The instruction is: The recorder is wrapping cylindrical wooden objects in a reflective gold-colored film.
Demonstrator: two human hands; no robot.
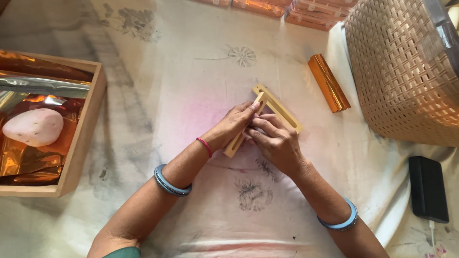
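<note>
Wooden slotted strips, pale and hinged into a V (275, 106), lie on the cloth-covered counter left of the rolled orange foil (328, 82). My left hand (233, 125) and right hand (273, 139) pinch one strip; I judge I'm aligning them, needing steady pressure.

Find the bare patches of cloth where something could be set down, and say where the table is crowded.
Free: the cloth between the wooden tray and the hands, and the stretch below the forearms. Crowded: the right side, where the gold foil roll, woven basket and black phone lie close. The left hand and right hand hold wooden slotted strips mid-cloth.
</note>
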